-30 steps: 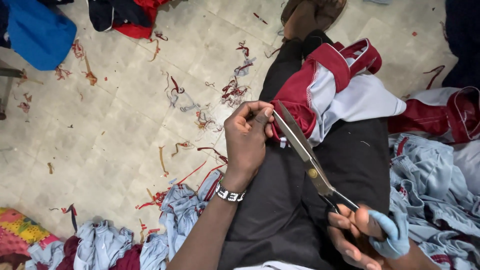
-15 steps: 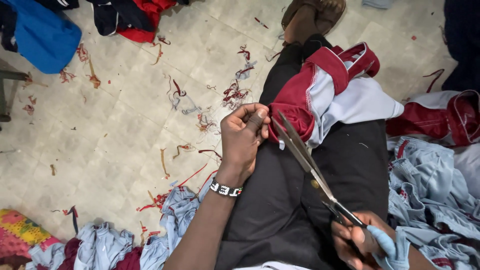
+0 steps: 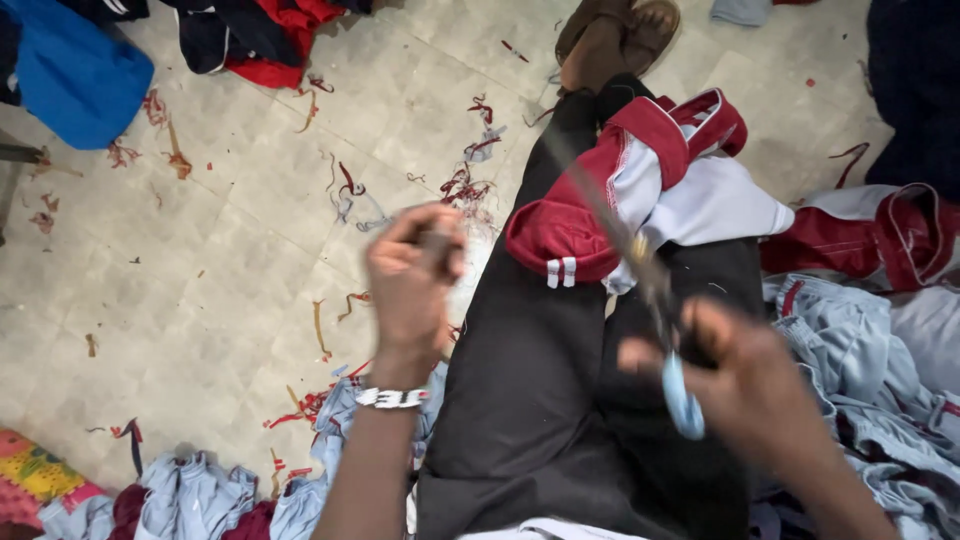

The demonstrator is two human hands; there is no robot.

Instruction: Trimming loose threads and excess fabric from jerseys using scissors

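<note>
My right hand [image 3: 752, 385] grips a pair of scissors [image 3: 650, 285] by its pale blue handle, and the long blades point up over my lap toward a red and white garment [image 3: 640, 185]. The garment lies bunched on my black trousers [image 3: 540, 380]. My left hand [image 3: 412, 280] is off the garment, to its left, over the edge of my thigh. Its fingers are pinched together on what looks like a small dark scrap [image 3: 436, 240]. Both hands and the scissors are blurred. A beaded bracelet [image 3: 390, 398] sits on my left wrist.
Red and grey fabric trimmings [image 3: 465, 185] litter the tiled floor [image 3: 200, 280]. Pale blue garments [image 3: 860, 360] are heaped at my right and near the bottom left. Another red and white garment [image 3: 880, 235] lies at the right, and blue cloth [image 3: 75, 75] at the top left. My sandalled foot [image 3: 610, 35] is ahead.
My left hand has let go of the red garment's edge and swung left. My right hand has lifted with the scissors, whose blades are now closed and off the cloth.
</note>
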